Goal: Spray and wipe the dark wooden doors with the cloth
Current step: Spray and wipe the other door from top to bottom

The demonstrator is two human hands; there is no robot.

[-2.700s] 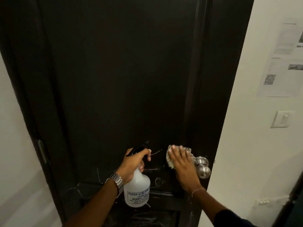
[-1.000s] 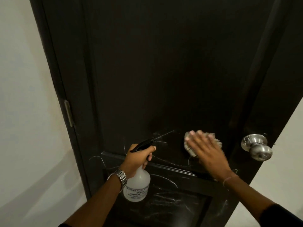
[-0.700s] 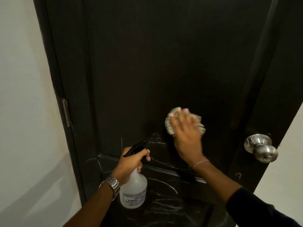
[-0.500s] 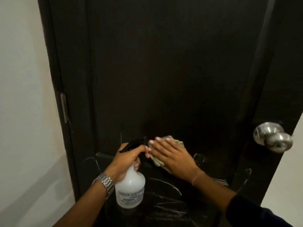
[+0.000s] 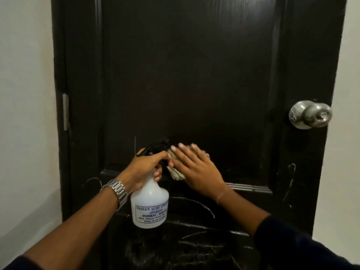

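Note:
A dark wooden door (image 5: 187, 75) fills the view, with wet streaks on its lower panel. My left hand (image 5: 148, 168) grips the neck of a white spray bottle (image 5: 150, 205) with a black trigger head, held upright in front of the door. My right hand (image 5: 196, 170) lies flat with straight fingers on a folded pale cloth (image 5: 176, 173), pressing it against the bottom of the door's upper panel, right beside the bottle's nozzle. The cloth is mostly hidden under the hand.
A round metal door knob (image 5: 311, 114) sticks out at the door's right edge. A metal hinge (image 5: 65, 112) sits on the left frame. Pale walls (image 5: 25, 94) flank the door on both sides.
My right hand with the cloth slid from near the knob leftward across the panel, rose, then came down beside the spray bottle. The left hand kept its hold on the bottle.

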